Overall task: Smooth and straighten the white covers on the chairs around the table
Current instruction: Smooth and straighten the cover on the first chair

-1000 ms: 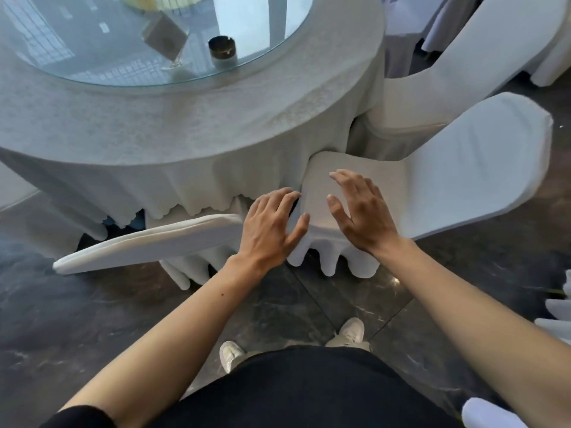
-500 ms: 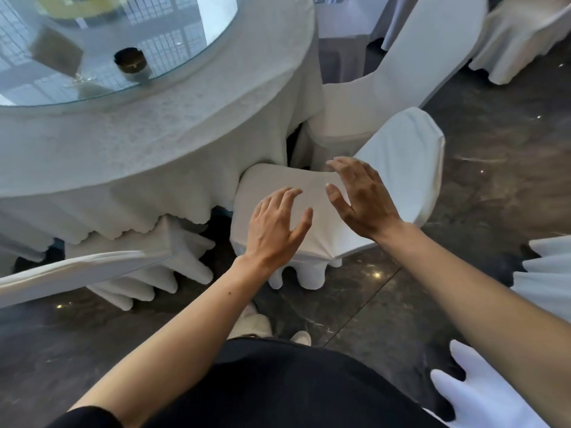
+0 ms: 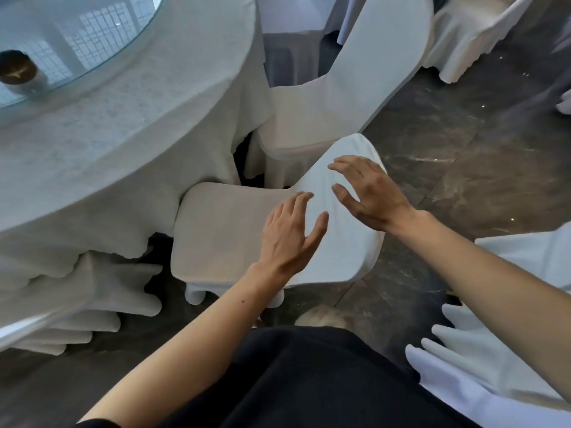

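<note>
A chair in a white cover [image 3: 228, 230] stands pushed against the round table [image 3: 129, 125], its seat toward the table and its backrest toward me. My left hand [image 3: 290, 236] is spread flat where the seat meets the backrest, fingers apart. My right hand [image 3: 370, 193] hovers open over the upper part of the backrest, fingers spread, holding nothing. A second covered chair [image 3: 349, 84] stands just behind, also tucked to the table.
The table carries a long white cloth and a glass top with a small dark dish [image 3: 17, 71]. Another covered chair [image 3: 77, 301] sits at the lower left. White draped fabric [image 3: 482, 366] lies at the lower right. The floor [image 3: 463, 134] is dark marble.
The view has shifted right around the table. Both hands have slid from the seat toward the backrest of the same chair, staying open.
</note>
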